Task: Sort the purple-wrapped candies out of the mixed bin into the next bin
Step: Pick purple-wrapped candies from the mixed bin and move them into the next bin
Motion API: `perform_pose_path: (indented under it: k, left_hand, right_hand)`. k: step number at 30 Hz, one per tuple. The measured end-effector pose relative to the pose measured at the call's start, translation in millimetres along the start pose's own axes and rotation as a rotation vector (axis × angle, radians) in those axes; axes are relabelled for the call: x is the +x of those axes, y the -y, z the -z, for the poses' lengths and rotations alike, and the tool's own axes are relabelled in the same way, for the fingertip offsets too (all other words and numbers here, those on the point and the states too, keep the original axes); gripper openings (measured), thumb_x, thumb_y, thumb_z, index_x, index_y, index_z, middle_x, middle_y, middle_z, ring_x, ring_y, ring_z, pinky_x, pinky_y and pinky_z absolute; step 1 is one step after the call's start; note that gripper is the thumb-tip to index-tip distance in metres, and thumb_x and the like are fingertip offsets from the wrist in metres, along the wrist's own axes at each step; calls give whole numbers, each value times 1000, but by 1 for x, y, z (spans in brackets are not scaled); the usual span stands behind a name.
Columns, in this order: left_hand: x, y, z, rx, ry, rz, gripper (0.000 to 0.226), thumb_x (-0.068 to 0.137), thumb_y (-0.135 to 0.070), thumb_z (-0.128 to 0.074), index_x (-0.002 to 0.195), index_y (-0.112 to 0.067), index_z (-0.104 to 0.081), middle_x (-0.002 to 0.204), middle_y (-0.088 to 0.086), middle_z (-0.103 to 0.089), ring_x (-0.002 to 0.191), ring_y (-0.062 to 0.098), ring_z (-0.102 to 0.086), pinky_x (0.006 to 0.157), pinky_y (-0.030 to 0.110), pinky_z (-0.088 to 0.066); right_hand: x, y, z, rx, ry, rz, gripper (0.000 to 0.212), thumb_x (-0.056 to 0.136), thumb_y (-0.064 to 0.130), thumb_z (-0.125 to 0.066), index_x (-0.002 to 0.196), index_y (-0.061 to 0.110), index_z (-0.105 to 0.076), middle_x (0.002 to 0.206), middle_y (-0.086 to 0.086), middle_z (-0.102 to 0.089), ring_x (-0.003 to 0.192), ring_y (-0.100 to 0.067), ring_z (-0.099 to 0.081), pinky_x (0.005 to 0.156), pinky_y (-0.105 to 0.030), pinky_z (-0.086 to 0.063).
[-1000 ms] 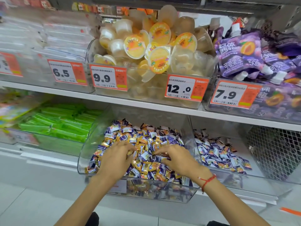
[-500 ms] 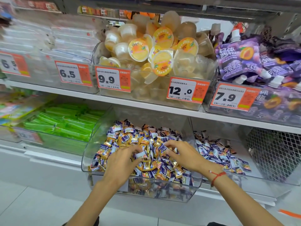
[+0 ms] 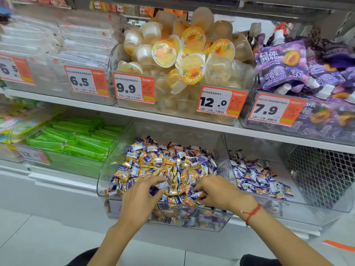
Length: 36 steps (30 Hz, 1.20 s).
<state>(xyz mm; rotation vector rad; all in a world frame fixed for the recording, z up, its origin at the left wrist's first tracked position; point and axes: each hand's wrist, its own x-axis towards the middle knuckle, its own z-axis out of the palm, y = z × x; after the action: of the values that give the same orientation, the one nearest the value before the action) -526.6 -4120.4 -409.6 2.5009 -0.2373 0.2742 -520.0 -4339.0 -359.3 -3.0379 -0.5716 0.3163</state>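
Left hand (image 3: pixel 139 196) at front of mixed bin (image 3: pixel 107 181), fingers curled into candy pile, pinching purple candy (image 3: pixel 161 184). Right hand (image 3: pixel 217 191) beside it, red string (image 3: pixel 250 213) on wrist, fingers curled, grasping purple candies (image 3: pixel 197 193). Next bin (image 3: pixel 326 206) just right, holding mostly purple candies. Shelf above: jelly cups (image 3: pixel 182 54), purple pouches (image 3: pixel 282 64), price tags (image 3: pixel 133 88).

Both your hands are in the mixed bin (image 3: pixel 107 181): your left hand (image 3: pixel 137 196) pinches a purple candy (image 3: pixel 160 186), and your right hand (image 3: pixel 221 191) has its fingers curled into the heap. The next bin (image 3: pixel 317 198), just to the right, holds purple candies (image 3: pixel 257 177).
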Motion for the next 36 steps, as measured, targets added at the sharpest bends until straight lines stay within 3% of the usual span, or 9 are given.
perform_pose_path:
  k: [3, 7, 11, 14, 20, 23, 27, 32, 36]
  left_hand:
    - [-1, 0, 0, -6, -2, 27, 23, 87, -44, -63, 109, -46, -62, 113, -30, -59, 92, -12, -52, 52, 6, -35]
    - [-1, -3, 1, 21, 0, 37, 24, 87, -45, -62, 112, -47, -61, 112, -30, -59, 88, -12, -50, 51, 7, -35]
    - [-2, -5, 1, 35, -12, 49, 27, 88, -43, -62, 115, -46, -60, 110, -27, -59, 86, -11, -48, 50, 8, -31]
    - [-3, -5, 0, 17, -32, 59, 30, 87, -43, -63, 117, -45, -60, 100, -25, -59, 80, -8, -50, 50, 9, -31]
    - [-4, -10, -5, -96, -79, 6, 31, 82, -46, -64, 112, -39, -66, 93, -22, -62, 73, -5, -57, 53, 15, -43]
    - [8, -49, -15, -198, -116, -130, 27, 86, -44, -61, 112, -40, -65, 107, -27, -60, 92, -4, -56, 65, 7, -40]
    - [32, -114, -36, -228, -106, -306, 25, 91, -37, -60, 115, -37, -64, 110, -26, -57, 101, -9, -45, 80, 2, -35]
    - [67, -175, -69, -99, 61, -497, 32, 96, -32, -53, 128, -31, -56, 119, -15, -58, 110, 6, -48, 87, 22, -42]
    - [82, -179, -79, -34, 185, -464, 39, 96, -29, -53, 135, -32, -49, 133, -13, -53, 123, 8, -45, 96, 27, -41]
  right_hand:
    - [20, 6, -11, -29, 29, -5, 16, 80, 12, -72, 87, -1, -65, 86, -15, -64, 83, -32, -60, 64, -32, -48]
    - [24, 4, -11, 68, 6, -20, 17, 88, 14, -64, 80, 2, -56, 71, -9, -52, 69, -26, -51, 60, -31, -41]
    - [4, -1, -5, 430, -23, -95, 42, 99, 20, -51, 139, 10, -45, 95, -14, -68, 76, -13, -66, 82, -35, -52]
    - [-13, 5, 4, 628, -105, -140, 50, 100, 20, -49, 146, 10, -33, 91, -11, -69, 54, 2, -57, 57, -17, -47]
    - [-45, 12, 14, 653, -156, -43, 43, 103, 25, -39, 144, 17, -32, 142, -13, -45, 122, -22, -51, 103, -31, -39]
    - [-60, -1, 11, 800, -235, -26, 27, 102, 24, -40, 128, 29, -41, 128, -11, -53, 110, -22, -57, 95, -37, -47]
    - [-78, -54, 10, 820, -459, -163, 22, 100, 17, -44, 115, 33, -45, 113, 20, -50, 96, 8, -51, 79, -4, -41]
    - [-71, -149, -10, 682, -469, -347, 42, 90, -2, -57, 125, 19, -50, 130, -4, -50, 112, -27, -55, 95, -42, -46]
    - [-66, -187, -11, 752, -269, -353, 64, 88, -4, -59, 144, 20, -37, 144, 2, -39, 129, -22, -43, 95, -38, -47]
